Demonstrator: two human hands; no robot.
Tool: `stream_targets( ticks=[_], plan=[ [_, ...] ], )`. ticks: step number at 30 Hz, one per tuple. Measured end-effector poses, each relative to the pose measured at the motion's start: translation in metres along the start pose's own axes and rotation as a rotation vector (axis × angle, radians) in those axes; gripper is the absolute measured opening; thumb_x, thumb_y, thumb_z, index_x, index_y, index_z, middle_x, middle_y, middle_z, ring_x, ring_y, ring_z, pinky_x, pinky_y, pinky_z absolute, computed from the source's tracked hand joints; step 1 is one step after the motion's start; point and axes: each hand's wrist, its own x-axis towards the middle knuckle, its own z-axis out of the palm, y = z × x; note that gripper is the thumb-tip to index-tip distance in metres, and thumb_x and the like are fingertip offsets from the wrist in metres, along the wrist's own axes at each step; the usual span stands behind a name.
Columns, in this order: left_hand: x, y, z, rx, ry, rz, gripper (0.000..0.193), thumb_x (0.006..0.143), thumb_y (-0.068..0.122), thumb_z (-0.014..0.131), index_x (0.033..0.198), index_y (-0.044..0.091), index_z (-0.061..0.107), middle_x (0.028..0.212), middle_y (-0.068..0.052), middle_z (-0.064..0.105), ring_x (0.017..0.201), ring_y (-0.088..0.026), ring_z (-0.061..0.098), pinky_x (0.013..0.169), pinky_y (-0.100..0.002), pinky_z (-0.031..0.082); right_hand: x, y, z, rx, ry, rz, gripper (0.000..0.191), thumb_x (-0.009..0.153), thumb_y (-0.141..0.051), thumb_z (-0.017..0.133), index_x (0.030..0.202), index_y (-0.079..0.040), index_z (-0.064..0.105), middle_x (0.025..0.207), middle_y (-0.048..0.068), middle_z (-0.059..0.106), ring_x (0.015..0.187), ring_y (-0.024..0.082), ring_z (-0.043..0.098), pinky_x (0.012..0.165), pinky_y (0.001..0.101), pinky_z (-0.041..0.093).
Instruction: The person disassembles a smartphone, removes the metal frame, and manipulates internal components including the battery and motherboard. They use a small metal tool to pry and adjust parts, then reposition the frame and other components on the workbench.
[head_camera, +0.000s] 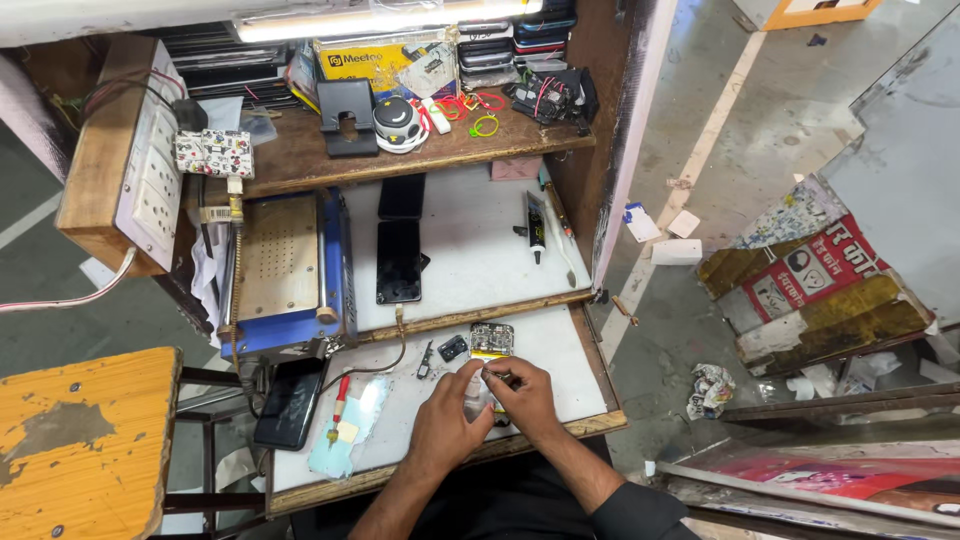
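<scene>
An opened phone (490, 345) with its circuit board showing lies on the white pull-out worktop (575, 365). My left hand (447, 420) rests on the phone's lower end and holds it down. Over the same end, my right hand (525, 395) pinches a small thin tool (497, 377); I cannot tell what kind. A small black part (453, 348) and a thin black piece (424, 361) lie just left of the phone.
A blue heating machine (285, 270) stands at the left, a dark phone (290, 403) below it. A red-handled screwdriver (338, 405) lies on a clear film. Two black screens (399, 260) and a glue tube (536, 228) lie on the upper white shelf. An orange stool (85, 440) stands far left.
</scene>
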Motion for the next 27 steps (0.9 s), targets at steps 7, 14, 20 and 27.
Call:
stream_targets(
  ticks=[7,14,20,27],
  plan=[
    [-0.001,0.0,-0.001,0.005,-0.024,-0.002,0.064,0.082,0.026,0.075,0.141,0.021,0.05,0.106,-0.017,0.066,0.096,-0.041,0.068,0.08,-0.05,0.057,0.001,0.001,0.001,0.067,-0.031,0.025,0.013,0.087,-0.005,0.078,0.099,-0.001,0.077,0.091,0.005,0.078,0.07,0.006,0.066,0.061,0.0219,0.055],
    [0.023,0.011,-0.025,-0.151,0.151,0.123,0.074,0.086,0.022,0.077,0.146,0.004,0.039,0.135,-0.027,0.055,0.122,-0.044,0.059,0.099,-0.047,0.051,0.003,-0.001,-0.001,0.038,-0.034,0.051,0.014,0.087,-0.005,0.078,0.1,-0.002,0.078,0.092,0.005,0.079,0.068,0.006,0.065,0.058,0.0217,0.053],
    [0.117,0.027,-0.063,-0.102,0.381,0.376,0.076,0.091,0.015,0.075,0.154,0.004,0.034,0.148,-0.025,0.048,0.135,-0.044,0.052,0.113,-0.048,0.043,0.003,-0.003,0.003,0.046,-0.055,0.068,0.012,0.088,-0.003,0.077,0.1,-0.002,0.078,0.096,0.007,0.08,0.072,0.007,0.065,0.063,0.0222,0.054],
    [0.144,0.028,-0.072,-0.011,0.463,0.42,0.077,0.088,0.015,0.078,0.151,0.005,0.037,0.149,-0.026,0.047,0.135,-0.044,0.05,0.11,-0.049,0.044,0.007,0.01,0.008,0.122,-0.05,0.046,0.013,0.088,0.005,0.075,0.101,0.001,0.077,0.103,0.01,0.078,0.09,0.012,0.071,0.079,0.0244,0.058]
  ],
)
